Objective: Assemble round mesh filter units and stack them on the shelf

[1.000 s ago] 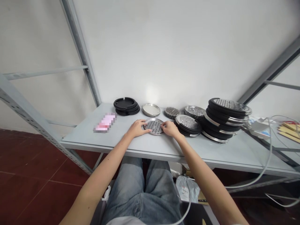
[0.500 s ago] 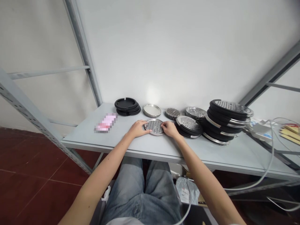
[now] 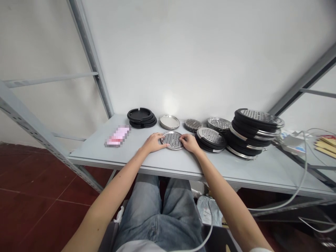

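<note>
Stack of round, notched black trays [image 3: 140, 114] at rear left. Left hand [image 3: 155, 143]: thumb and fingers spread well open, against left side of shallow round silver metal dish [image 3: 177, 149]. Perforated silver disc [image 3: 171, 139] lies inside dish, between both grips. Right hand [image 3: 188, 142]: fingertips pinched together at right rim; any small item between them, cannot tell.
</note>
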The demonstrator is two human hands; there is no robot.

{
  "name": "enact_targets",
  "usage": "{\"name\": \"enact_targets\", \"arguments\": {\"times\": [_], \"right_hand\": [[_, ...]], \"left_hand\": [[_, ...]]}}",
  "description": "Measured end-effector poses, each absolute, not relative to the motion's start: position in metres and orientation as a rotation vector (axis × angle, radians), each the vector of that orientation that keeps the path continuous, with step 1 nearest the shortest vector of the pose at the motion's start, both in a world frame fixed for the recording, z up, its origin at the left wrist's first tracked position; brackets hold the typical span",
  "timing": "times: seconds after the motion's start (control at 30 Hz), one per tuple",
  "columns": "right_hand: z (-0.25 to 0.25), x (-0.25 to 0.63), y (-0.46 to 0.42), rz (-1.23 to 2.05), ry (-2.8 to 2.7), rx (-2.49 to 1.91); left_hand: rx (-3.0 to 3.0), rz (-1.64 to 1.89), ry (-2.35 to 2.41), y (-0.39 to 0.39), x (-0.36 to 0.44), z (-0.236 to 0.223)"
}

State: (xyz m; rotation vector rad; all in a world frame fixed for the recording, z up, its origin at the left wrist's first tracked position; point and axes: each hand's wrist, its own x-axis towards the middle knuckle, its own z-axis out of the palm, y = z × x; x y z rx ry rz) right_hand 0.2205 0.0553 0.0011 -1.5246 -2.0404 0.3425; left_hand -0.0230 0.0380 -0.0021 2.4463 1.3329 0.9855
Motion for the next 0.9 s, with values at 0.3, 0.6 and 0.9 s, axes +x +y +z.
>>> {"name": "enact_targets", "arguments": {"times": [0.3, 0.6, 0.9], "right_hand": [[0.003, 0.22, 0.053, 0.358, -2.025, -1.527], [0.004, 0.219, 0.049, 0.392, -2.002, -1.557], [0.005, 0.218, 0.044, 0.384, -1.986, -1.555]], "left_hand": [[2.469, 0.971, 1.345, 0.037, -0.022, -0.002], [2.458, 0.932, 1.405, 0.034, -0.021, 0.002], [2.454, 0.92, 1.408, 0.034, -0.02, 0.002]]}}
